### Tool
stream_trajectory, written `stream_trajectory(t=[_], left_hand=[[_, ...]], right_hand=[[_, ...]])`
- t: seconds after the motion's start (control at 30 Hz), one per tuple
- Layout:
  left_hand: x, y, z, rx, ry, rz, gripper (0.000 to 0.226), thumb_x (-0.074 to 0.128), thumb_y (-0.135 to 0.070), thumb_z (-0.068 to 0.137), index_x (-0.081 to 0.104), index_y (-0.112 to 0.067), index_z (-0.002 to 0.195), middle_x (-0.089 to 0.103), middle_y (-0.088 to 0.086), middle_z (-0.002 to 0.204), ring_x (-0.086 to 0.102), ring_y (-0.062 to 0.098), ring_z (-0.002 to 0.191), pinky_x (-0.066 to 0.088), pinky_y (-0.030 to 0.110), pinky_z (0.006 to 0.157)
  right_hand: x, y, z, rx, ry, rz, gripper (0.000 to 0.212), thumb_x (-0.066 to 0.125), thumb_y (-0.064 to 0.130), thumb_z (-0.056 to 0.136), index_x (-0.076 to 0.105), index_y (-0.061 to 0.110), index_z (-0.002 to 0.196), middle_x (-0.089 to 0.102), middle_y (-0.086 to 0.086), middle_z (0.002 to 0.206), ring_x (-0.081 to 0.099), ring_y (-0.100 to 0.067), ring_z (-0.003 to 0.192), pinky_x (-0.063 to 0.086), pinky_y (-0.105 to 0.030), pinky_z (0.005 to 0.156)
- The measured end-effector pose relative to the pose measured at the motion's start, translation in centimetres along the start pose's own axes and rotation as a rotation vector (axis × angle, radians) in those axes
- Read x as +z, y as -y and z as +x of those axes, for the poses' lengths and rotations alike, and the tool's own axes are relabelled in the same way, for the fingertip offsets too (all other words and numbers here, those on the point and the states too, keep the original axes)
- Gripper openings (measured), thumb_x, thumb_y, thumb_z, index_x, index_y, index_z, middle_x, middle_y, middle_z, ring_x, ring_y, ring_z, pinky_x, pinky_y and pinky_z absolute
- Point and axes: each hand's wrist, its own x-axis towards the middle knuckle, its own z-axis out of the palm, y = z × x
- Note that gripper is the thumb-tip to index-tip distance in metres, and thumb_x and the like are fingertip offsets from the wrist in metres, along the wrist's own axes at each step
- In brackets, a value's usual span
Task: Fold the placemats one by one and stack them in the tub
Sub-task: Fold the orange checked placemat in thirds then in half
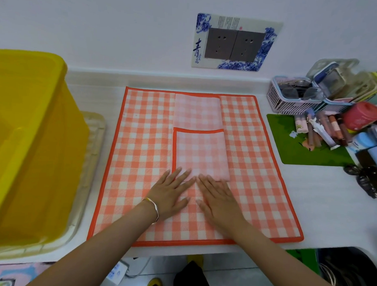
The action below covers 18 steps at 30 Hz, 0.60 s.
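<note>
A large orange-and-white checked placemat (140, 154) with an orange border lies flat on the white table. On its middle lies a folded placemat (201, 153), paler side up, with a second folded piece (197, 111) just behind it. My left hand (171, 191) and my right hand (215, 197) lie flat side by side, fingers straight, pressing on the near edge of the folded placemat. The yellow tub (27, 141) stands at the left; what it holds is hidden from here.
A beige lid or tray (90, 160) lies under the tub. At the right are a green mat (307, 151) with cosmetics, a red jar (361, 115) and a pink basket (291, 97). Wall sockets (233, 44) sit behind. The table's front edge is just beyond the large placemat.
</note>
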Motion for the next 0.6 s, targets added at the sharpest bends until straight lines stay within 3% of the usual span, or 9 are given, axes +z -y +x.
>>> stream_trajectory(t=[0.1,0.37,0.47,0.53,0.6], left_hand=[[0.0,0.5,-0.1,0.004,0.01,-0.005,0.063,0.0,-0.057,0.091,0.004,-0.031,0.148,-0.003,-0.006,0.155,-0.008,0.019,0.143,-0.012,0.034,0.115],[-0.9,2.7,-2.5,-0.053,0.043,-0.049,0.069,-0.01,-0.064,0.083,-0.008,-0.035,0.146,-0.014,-0.011,0.153,-0.018,0.009,0.141,-0.017,0.026,0.113],[-1.4,2.6,-2.4,-0.065,0.064,-0.069,0.073,-0.012,-0.065,0.079,-0.007,-0.035,0.146,-0.013,-0.013,0.152,-0.014,0.008,0.142,-0.015,0.025,0.111],[-1.7,2.4,-2.3,-0.082,0.071,-0.072,0.075,-0.011,-0.064,0.079,-0.001,-0.034,0.147,-0.01,-0.014,0.153,-0.01,0.008,0.143,-0.013,0.025,0.111],[-2.0,2.1,-2.2,-0.094,0.068,-0.064,0.083,-0.015,-0.068,0.076,0.007,-0.033,0.149,-0.002,-0.011,0.155,-0.004,0.009,0.144,-0.01,0.026,0.113]], right_hand=[[-0.3,-0.8,-0.3,0.031,0.011,-0.015,0.067,-0.012,0.061,0.082,-0.015,0.032,0.143,-0.018,0.016,0.151,-0.021,-0.004,0.14,-0.021,-0.032,0.111],[-1.1,-5.2,-2.2,0.117,0.011,-0.038,0.078,-0.027,0.068,0.074,-0.015,0.035,0.143,-0.015,0.017,0.152,-0.019,-0.002,0.14,-0.017,-0.028,0.113],[-1.7,-5.0,-1.6,0.118,-0.055,-0.063,0.079,-0.016,0.063,0.082,0.01,0.03,0.149,0.008,0.012,0.155,-0.001,-0.007,0.144,-0.013,-0.029,0.114],[-1.9,-5.0,-0.9,0.093,-0.105,-0.073,0.073,-0.002,0.059,0.09,0.029,0.024,0.146,0.026,0.006,0.152,0.017,-0.014,0.143,-0.005,-0.032,0.114],[-1.9,-5.0,-0.1,0.065,-0.113,-0.135,0.061,0.014,0.051,0.095,0.036,0.019,0.143,0.034,0.001,0.148,0.029,-0.019,0.139,0.009,-0.037,0.111]])
